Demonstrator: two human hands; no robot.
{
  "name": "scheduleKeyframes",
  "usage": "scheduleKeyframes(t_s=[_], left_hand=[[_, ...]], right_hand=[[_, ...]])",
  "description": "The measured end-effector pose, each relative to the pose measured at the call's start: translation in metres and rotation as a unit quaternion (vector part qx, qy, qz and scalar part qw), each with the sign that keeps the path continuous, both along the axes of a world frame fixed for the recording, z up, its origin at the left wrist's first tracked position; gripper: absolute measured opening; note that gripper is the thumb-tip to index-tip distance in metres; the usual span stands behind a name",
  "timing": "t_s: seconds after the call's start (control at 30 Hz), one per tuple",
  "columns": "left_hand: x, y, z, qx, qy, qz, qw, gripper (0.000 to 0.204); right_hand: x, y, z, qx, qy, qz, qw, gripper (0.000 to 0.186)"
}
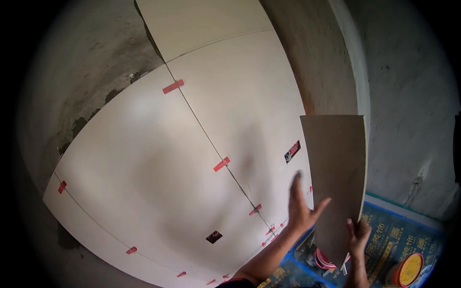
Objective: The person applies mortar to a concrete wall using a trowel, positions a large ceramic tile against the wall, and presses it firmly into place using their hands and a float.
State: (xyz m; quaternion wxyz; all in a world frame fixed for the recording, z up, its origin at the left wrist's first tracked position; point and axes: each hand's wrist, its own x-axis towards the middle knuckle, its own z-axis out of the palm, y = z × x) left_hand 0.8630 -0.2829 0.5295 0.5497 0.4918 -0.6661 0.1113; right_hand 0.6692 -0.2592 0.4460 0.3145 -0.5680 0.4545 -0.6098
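My right hand grips the right edge of a cut strip of tile near its lower end. The strip stands upright beside the tiled wall, its grey-brown face toward me. My left hand is open, fingers stretched upward and thumb out, between the wall and the strip. Whether its thumb touches the strip I cannot tell. Large cream wall tiles are set left of my hands, with red levelling wedges along their joints. A cut-out with an electrical box lies just above my left fingertips.
A second dark cut-out sits lower in the tiled wall. Bare grey concrete wall rises at the right. On the floor, printed protective sheeting carries a red bucket with yellow inside; a pink-rimmed container is partly hidden behind the strip.
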Motion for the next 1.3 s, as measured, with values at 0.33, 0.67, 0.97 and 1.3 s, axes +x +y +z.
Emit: scheduleKeyframes(t_s=[0.33, 0.67, 0.97, 1.3], left_hand=[[0.089, 0.012, -0.026, 0.302, 0.442, -0.345, 0.771, 0.046], [0.149, -0.008, 0.135, 0.069, 0.110, -0.191, 0.973, 0.057], [0.309, 0.106, 0.324, -0.319, -0.157, 0.272, 0.894, 0.022], [0.356, 0.124, 0.340, -0.313, -0.304, 0.366, 0.822, 0.029]], right_hand=[[0.046, 0.051, 0.112, -0.106, -0.082, 0.115, 0.984, 0.043], [0.105, 0.013, 0.189, -0.139, -0.156, 0.056, 0.976, 0.035], [0.132, -0.049, 0.348, -0.197, -0.156, 0.075, 0.965, 0.035], [0.209, -0.111, 0.457, -0.240, -0.125, 0.095, 0.958, 0.047]])
